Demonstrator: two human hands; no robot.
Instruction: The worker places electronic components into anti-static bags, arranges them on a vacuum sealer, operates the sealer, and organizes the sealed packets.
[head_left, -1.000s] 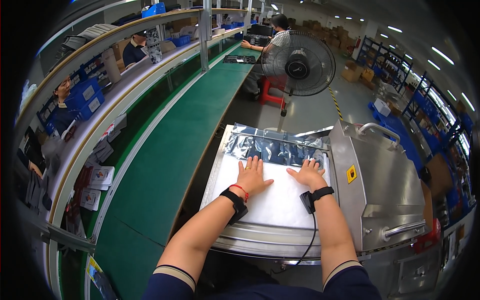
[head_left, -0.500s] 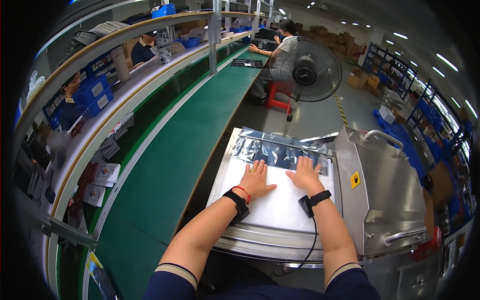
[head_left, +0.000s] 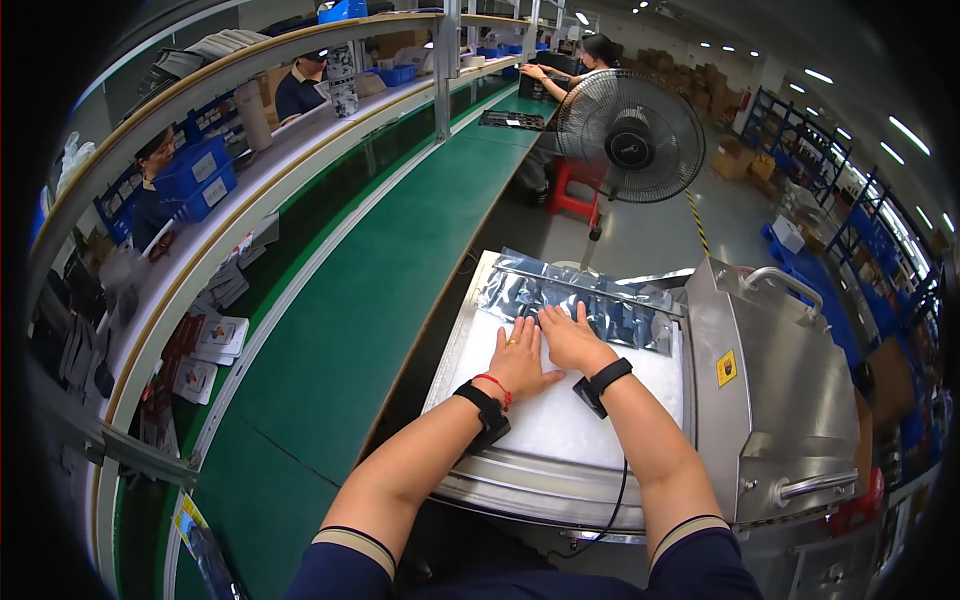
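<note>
Find the silvery pouches (head_left: 612, 310) laid side by side across the far end of the white pad (head_left: 560, 435). Note the left hand (head_left: 513, 365) open, palm down, with nothing visibly gripped, and the right hand (head_left: 574, 343) also open, close beside it, with fingertips at the pouches' near edges (hard to tell whether pressing or only resting). To do this well, smooth with flat fingers, avoid pushing neighbours out of line, leave no creases, and mind the black cable (head_left: 622, 492) trailing from the right wrist
</note>
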